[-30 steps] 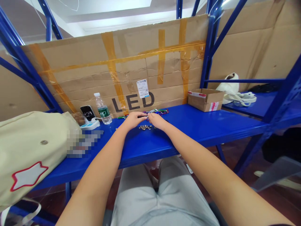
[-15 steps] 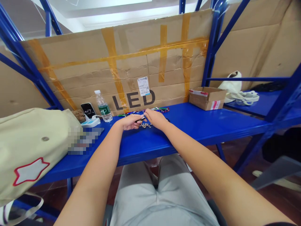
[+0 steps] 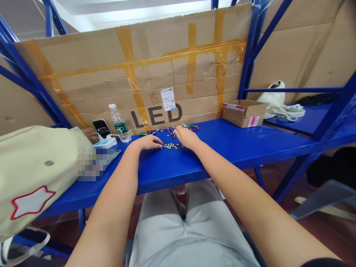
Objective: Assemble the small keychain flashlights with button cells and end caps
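My left hand (image 3: 147,142) lies knuckles up on the blue shelf (image 3: 222,148). Its fingers are curled, with the tips at the left edge of a small scatter of silver round pieces (image 3: 171,145). What it holds, if anything, is hidden. My right hand (image 3: 187,137) rests just right of that scatter, its fingers pointing away towards a heap of small coloured metallic items (image 3: 185,128) at the foot of the cardboard. The back of the hand hides its fingertips.
A taped cardboard sheet marked LED (image 3: 155,85) backs the shelf. A water bottle (image 3: 118,124), a phone (image 3: 101,128) and a white power strip (image 3: 105,142) stand at the left. A cream bag (image 3: 36,174) fills the near left. An open carton (image 3: 244,113) sits at the right.
My hands were together over the silver pieces with a thin dark item in my left hand. They have parted and dropped to the shelf, and the dark item no longer shows.
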